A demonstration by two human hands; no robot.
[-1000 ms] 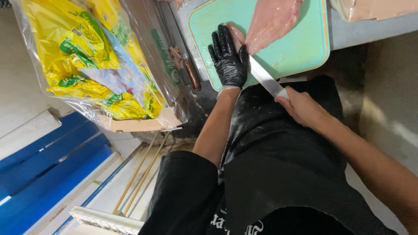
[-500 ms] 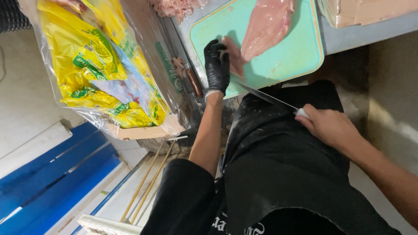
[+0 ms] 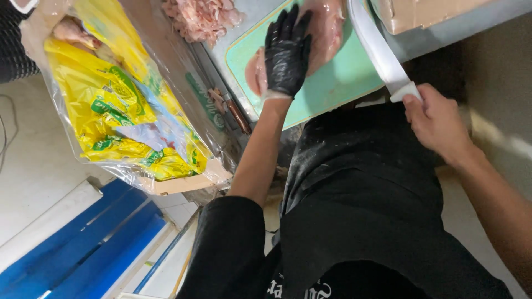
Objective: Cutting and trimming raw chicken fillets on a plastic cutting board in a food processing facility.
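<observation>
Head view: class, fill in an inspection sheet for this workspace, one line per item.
Surface: green cutting board on a grey metal counter.
Job's things: raw meat on the board; knife, blade over the board.
Clutter: pile of meat scraps; box lined with plastic, holding yellow bags; cardboard box.
Grippers: left hand, black-gloved, presses flat on the meat; right hand, bare, grips the knife handle.
Cables: thin dark cable on the floor at left.
Surroundings: pale floor, blue panels, black apron.

Your black-gloved left hand (image 3: 286, 52) lies on pale pink raw meat (image 3: 324, 27) over a mint-green plastic cutting board (image 3: 338, 83); your bare right hand (image 3: 435, 119) grips a white-bladed knife (image 3: 377, 50). Beside you sits a yellow-and-green printed plastic bag (image 3: 122, 111).
</observation>
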